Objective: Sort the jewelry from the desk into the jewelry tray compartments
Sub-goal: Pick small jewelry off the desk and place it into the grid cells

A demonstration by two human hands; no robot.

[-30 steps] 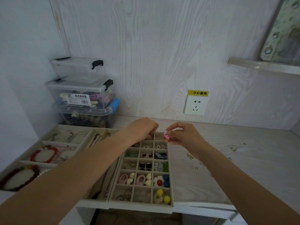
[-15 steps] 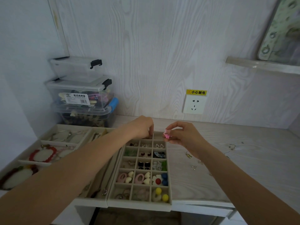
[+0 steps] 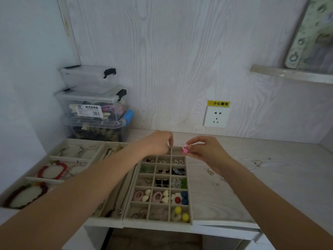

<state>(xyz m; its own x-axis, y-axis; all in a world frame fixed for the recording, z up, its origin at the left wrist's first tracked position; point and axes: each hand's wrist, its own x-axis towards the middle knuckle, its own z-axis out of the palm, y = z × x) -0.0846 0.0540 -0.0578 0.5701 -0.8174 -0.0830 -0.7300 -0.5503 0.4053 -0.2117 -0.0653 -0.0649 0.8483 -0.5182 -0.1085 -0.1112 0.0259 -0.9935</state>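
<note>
At the middle of the frame the right hand (image 3: pixel 203 150) pinches a small pink earring (image 3: pixel 185 148) between thumb and fingertips, just above the far right corner of the compartment tray (image 3: pixel 189 195). The left hand (image 3: pixel 158 143) curls its fingers down onto the tray's far edge, at a divider; whether it holds anything I cannot tell. The tray's near edge lies flush with the counter (image 3: pixel 270 177) front at the bottom centre. A wider bracelet tray (image 3: pixel 54 156) fills the lower left. Right of the tray, bare counter runs to the wall, with loose metal pieces (image 3: pixel 210 172) scattered near the right wrist. Stacked clear boxes (image 3: pixel 93 105) block the back left corner.
</note>
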